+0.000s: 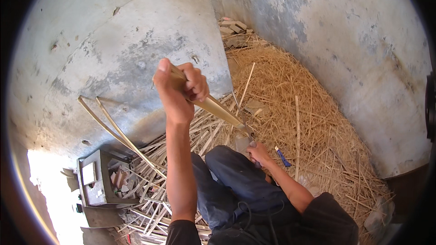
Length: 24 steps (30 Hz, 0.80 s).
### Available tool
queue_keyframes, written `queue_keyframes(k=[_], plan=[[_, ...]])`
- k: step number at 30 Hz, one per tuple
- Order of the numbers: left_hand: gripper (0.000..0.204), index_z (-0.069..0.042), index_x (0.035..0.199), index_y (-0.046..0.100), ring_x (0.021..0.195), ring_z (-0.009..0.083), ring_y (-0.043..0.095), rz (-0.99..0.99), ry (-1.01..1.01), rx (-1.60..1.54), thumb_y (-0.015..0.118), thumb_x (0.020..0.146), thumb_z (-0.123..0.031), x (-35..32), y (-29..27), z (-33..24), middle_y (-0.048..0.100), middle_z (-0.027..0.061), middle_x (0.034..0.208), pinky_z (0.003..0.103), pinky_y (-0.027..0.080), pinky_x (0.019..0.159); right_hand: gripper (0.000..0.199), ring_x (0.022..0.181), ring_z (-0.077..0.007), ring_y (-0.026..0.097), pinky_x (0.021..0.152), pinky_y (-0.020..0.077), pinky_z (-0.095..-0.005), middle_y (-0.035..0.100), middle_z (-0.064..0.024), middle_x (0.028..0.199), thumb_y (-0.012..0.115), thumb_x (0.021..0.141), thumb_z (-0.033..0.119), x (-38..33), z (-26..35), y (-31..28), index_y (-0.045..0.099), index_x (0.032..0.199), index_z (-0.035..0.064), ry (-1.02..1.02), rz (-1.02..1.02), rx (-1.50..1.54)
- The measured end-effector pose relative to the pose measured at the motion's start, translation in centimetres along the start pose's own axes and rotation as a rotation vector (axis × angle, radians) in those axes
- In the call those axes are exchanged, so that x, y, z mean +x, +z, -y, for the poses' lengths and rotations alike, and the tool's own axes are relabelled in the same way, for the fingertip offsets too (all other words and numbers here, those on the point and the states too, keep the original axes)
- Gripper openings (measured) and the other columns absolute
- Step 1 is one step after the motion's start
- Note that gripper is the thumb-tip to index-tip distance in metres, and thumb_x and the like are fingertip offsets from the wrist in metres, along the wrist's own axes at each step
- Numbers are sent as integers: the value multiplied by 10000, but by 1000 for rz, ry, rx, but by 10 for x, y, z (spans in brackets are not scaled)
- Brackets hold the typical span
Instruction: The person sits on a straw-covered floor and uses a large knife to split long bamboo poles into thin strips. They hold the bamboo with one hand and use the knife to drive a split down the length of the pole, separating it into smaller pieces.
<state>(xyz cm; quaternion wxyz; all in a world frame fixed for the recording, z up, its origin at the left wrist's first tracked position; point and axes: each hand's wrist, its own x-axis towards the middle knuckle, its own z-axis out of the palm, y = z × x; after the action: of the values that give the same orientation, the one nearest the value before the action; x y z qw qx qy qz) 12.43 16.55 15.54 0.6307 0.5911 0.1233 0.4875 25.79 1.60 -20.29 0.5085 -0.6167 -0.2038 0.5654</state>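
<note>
My left hand (181, 86) is raised in front of me, its fingers wrapped round the upper end of a bamboo strip (219, 110). From there the strip slants down to the right, toward my knees. Low on the right, my right hand (259, 153) is closed on the handle of a knife. The knife's long, thin, dark blade (240, 112) points up and away from me and meets the strip's lower end. Whether the edge has entered the bamboo I cannot tell.
Split bamboo strips (152, 213) lie heaped left of my legs, and two long ones lean on the wall (150, 13). Straw-like shavings (281, 86) cover the floor ahead. A wooden box (97, 177) with scraps stands at left. A blue-handled tool (283, 158) lies beside my right forearm.
</note>
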Motion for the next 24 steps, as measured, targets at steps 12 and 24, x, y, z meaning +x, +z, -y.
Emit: queue_keyframes(k=[12, 24], plan=[[681, -132, 567, 278, 445, 137, 242, -86, 1, 7, 370, 944, -692, -1, 5, -1, 242, 2, 487, 318, 232, 460, 237, 414, -74, 346, 379, 286, -269, 375, 29, 536, 608, 867, 22, 10, 14, -4, 449, 715, 108, 142, 267, 363], [667, -142, 577, 267, 444, 139, 225, -142, 18, 106, 362, 945, -690, 2, 29, 2, 230, -1, 500, 322, 248, 448, 194, 397, -59, 338, 362, 285, -256, 357, 46, 538, 587, 877, -1, -51, 117, 4, 446, 805, 111, -90, 265, 302]])
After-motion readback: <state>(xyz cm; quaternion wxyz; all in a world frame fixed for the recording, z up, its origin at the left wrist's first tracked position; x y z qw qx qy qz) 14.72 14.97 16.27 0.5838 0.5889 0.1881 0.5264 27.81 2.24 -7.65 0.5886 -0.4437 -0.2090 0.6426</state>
